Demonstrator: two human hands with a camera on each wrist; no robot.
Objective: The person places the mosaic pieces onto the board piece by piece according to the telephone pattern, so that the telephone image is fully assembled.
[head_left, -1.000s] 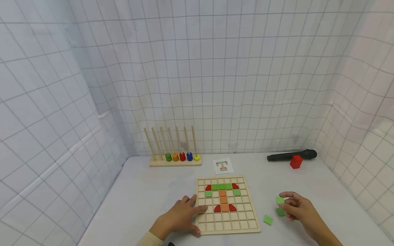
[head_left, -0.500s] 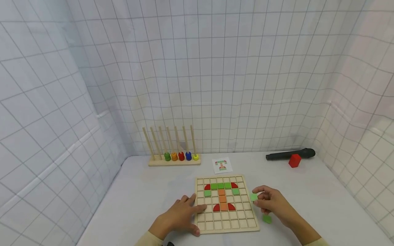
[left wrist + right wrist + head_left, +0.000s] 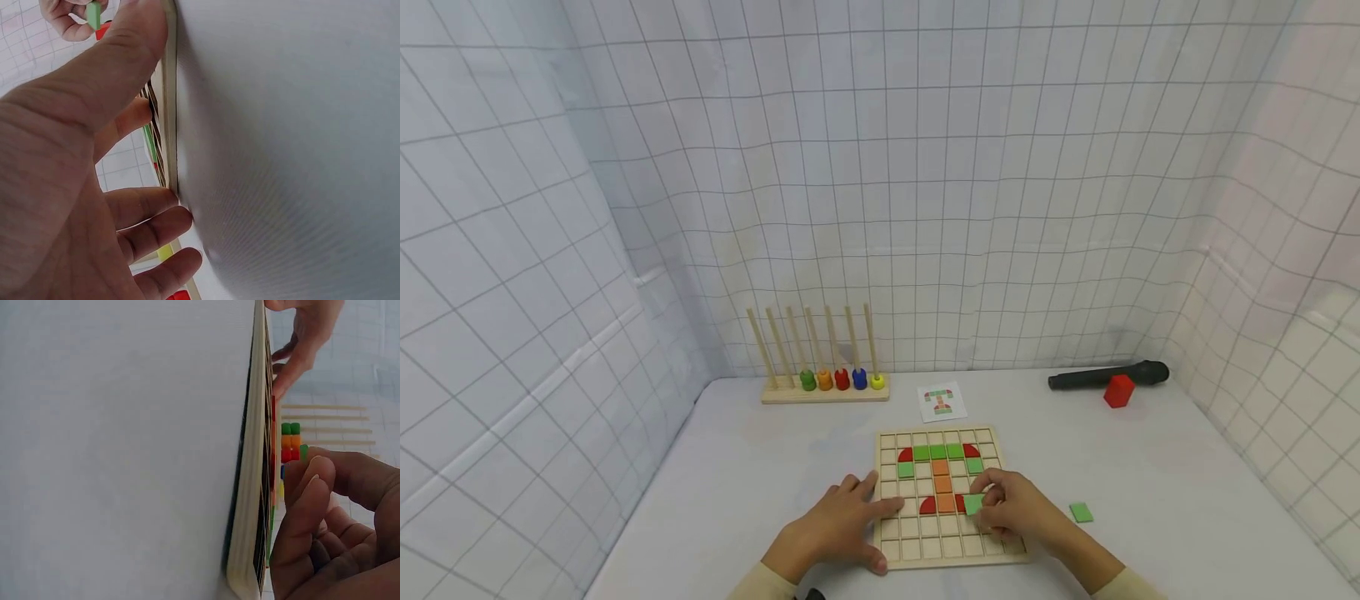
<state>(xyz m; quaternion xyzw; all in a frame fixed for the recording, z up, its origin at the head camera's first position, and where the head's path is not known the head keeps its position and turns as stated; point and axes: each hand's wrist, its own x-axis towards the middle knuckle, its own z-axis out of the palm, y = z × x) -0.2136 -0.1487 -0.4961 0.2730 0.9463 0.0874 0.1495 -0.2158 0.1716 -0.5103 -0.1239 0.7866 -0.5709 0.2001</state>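
On the table lies a square wooden grid board, set with green square tiles, orange squares and red quarter-circle pieces in a T-like figure. My left hand rests at the board's left edge with fingers spread, index finger over the grid and thumb at the near corner. My right hand pinches a light green square tile between thumb and fingers. That tile is over the board's lower right part, partly covering a red piece. The right wrist view shows only an edge of the tile.
A loose green tile lies right of the board. Behind the board is a pattern card. A peg stand with coloured beads stands at the back left. A black microphone and a red block lie at the back right.
My right hand has carried the green tile leftward from the table onto the area above the board. The nearer loose tile is out of sight now. My left hand stays in place.
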